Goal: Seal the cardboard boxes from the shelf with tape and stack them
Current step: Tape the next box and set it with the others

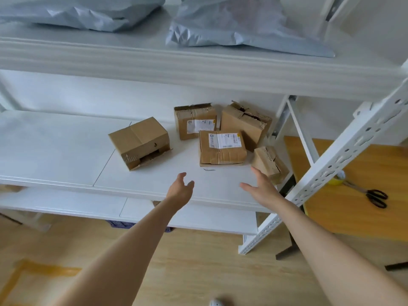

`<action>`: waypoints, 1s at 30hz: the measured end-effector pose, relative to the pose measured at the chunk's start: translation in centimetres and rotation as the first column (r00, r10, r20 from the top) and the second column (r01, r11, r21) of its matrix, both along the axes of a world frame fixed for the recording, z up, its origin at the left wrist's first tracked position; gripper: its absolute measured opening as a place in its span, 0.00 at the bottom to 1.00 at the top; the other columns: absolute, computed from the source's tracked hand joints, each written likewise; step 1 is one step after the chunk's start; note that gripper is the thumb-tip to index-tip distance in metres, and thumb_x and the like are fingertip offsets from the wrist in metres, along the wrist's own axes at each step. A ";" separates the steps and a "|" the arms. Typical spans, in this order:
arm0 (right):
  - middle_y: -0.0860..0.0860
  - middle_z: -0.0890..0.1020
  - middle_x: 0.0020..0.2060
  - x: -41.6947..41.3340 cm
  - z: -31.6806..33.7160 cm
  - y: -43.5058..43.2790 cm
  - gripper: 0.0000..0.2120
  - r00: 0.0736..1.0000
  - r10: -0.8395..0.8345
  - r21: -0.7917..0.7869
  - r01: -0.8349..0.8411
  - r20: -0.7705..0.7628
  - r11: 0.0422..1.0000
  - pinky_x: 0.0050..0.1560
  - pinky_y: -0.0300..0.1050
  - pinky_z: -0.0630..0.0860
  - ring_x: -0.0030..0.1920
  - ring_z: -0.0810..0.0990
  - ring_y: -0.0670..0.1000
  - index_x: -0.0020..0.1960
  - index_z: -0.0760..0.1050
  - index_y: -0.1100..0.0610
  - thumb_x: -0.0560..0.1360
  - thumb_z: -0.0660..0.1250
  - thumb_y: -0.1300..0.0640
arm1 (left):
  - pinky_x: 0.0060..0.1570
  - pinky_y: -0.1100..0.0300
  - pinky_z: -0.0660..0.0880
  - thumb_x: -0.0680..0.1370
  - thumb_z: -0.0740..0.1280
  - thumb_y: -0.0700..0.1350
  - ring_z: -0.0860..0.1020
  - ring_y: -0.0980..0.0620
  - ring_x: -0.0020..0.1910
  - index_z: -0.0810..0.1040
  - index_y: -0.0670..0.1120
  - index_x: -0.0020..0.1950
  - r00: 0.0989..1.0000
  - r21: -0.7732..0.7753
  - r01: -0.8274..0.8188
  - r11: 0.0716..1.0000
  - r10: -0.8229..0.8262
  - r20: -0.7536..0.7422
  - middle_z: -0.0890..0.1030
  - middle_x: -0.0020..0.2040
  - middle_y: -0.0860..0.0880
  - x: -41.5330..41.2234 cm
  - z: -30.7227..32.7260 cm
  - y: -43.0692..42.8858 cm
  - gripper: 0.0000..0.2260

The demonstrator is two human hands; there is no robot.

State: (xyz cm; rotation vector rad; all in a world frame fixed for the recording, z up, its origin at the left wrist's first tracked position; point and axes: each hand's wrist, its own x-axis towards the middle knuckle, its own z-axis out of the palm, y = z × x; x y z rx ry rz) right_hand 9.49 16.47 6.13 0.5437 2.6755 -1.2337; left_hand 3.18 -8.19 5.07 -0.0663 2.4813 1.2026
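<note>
Head view: a person's two bare forearms reach toward the middle board of a white metal shelf; all places below are given from the flat brown cardboard box with a white shipping label.
Flat box: it lies on the shelf board, label up, its long axis running left to right.
Other boxes: a plain brown cardboard box with a torn lower edge sits well to its left. An upright labelled brown box stands just behind it. A brown box with a ragged top stands behind and to its right. A small tilted brown box lies just to its right.
Left hand: in front of its left corner, apart from it, fingers loosely spread, holding nothing.
Right hand: in front of its right corner, fingers straight and parted, empty. Its fingertips are just beside the small tilted box; whether they touch it cannot be told.
Key relation: the flat box lies straight ahead, between the two hands. Neither hand is clearly nearer, so a two-handed pick-up by its short ends seems likely.
Tools: a yellow tape roll and black-handled scissors lie far to its right on an orange wooden table.
Progress: judged early, with no box lifted or taped.
</note>
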 end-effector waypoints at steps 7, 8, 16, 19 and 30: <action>0.51 0.59 0.77 -9.2 -0.9 3.1 0.39 0.997 -0.079 -0.059 0.080 0.016 0.995 0.68 0.48 0.60 0.75 0.59 0.52 0.79 0.49 0.52 0.77 0.67 0.45 | 0.56 0.57 0.65 0.82 0.58 0.52 0.70 0.44 0.66 0.58 0.50 0.76 0.995 0.128 -0.070 0.989 0.059 0.085 0.69 0.71 0.44 -8.9 -1.2 3.8 0.24; 0.51 0.61 0.76 -10.6 -1.1 3.5 0.39 0.996 -0.085 -0.063 0.085 0.013 0.994 0.64 0.44 0.60 0.73 0.61 0.49 0.79 0.50 0.53 0.77 0.68 0.46 | 0.56 0.57 0.64 0.81 0.58 0.53 0.69 0.44 0.68 0.57 0.49 0.77 0.993 0.148 -0.082 0.986 0.068 0.098 0.68 0.72 0.44 -10.0 -1.4 4.5 0.25; 0.53 0.58 0.77 -17.4 -4.1 5.3 0.39 0.990 -0.101 -0.178 0.117 0.096 0.977 0.73 0.52 0.59 0.76 0.60 0.55 0.80 0.47 0.55 0.78 0.65 0.44 | 0.62 0.54 0.66 0.82 0.57 0.54 0.67 0.44 0.69 0.54 0.49 0.78 0.976 0.164 -0.136 0.977 0.104 0.189 0.65 0.74 0.46 -15.4 -2.7 8.9 0.27; 0.52 0.64 0.75 -18.0 -4.9 5.5 0.36 0.987 -0.119 -0.232 0.141 0.107 0.962 0.72 0.51 0.63 0.73 0.65 0.54 0.78 0.53 0.55 0.78 0.64 0.44 | 0.69 0.47 0.65 0.82 0.55 0.54 0.65 0.43 0.71 0.54 0.48 0.78 0.964 0.151 -0.149 0.977 0.110 0.241 0.64 0.75 0.46 -15.9 -3.1 9.3 0.25; 0.50 0.59 0.77 -17.5 -6.2 5.3 0.28 0.974 -0.175 -0.273 0.210 0.145 0.939 0.71 0.55 0.60 0.75 0.60 0.57 0.79 0.51 0.46 0.82 0.55 0.42 | 0.53 0.52 0.68 0.82 0.55 0.57 0.69 0.48 0.62 0.59 0.53 0.76 0.950 0.240 -0.166 0.957 0.089 0.301 0.69 0.70 0.49 -15.7 -4.5 8.8 0.23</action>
